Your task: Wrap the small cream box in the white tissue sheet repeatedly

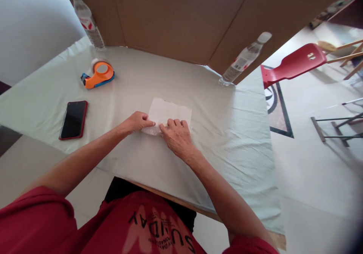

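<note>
A whitish, thin sheet [171, 110], roughly rectangular, lies on the cloth-covered table in front of me. Its near edge looks crinkled and semi-clear, perhaps folded over; the exact material is hard to tell. My left hand [138, 122] grips the near left corner, its thumb laid along the edge and pointing right. My right hand [177, 133] is bent over the near right part, fingers curled down on the sheet and thumb close to the left thumb. Whether anything is wrapped inside the crinkled part is hidden by the fingers.
An orange and blue tape dispenser [100, 74] and a red-cased phone [73, 120] lie to the left. Two water bottles, a left one [88, 23] and a right one [244, 61], stand by the cardboard panel [176, 15]. Beyond the table's right edge is a red chair [297, 64].
</note>
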A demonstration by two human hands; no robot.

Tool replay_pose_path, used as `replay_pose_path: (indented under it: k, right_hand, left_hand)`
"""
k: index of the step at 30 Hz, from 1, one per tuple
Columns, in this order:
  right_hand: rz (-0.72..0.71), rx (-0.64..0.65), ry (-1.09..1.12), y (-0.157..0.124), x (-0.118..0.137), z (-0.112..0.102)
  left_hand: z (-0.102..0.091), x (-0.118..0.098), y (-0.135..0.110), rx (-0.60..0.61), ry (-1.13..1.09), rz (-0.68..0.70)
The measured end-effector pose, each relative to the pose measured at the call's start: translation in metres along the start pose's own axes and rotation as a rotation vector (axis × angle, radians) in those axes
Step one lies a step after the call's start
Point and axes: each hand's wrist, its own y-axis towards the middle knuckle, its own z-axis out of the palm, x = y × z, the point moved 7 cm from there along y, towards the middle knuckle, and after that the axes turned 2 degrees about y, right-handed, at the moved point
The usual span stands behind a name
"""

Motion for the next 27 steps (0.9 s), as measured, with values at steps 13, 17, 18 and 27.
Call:
replay_pose_path:
  k: [13,17,18,27]
  right_hand:
    - [-0.023,0.001,0.018,0.002,-0.001,0.001]
    - [-0.031,-0.012,0.03,0.002,-0.001,0.002]
    - [-0.034,-0.015,0.03,0.002,-0.001,0.002]
    - [0.018,-0.018,0.124,0.001,-0.007,-0.008]
  left_hand:
    - [0.02,-0.005,-0.003,-0.067,-0.321,-0.127]
    - [0.034,-0.008,-0.001,0.002,-0.463,-0.191]
    - [0.036,-0.008,-0.001,0.01,-0.49,-0.204]
    - [0.038,-0.015,0.0,-0.017,-0.54,-0.21]
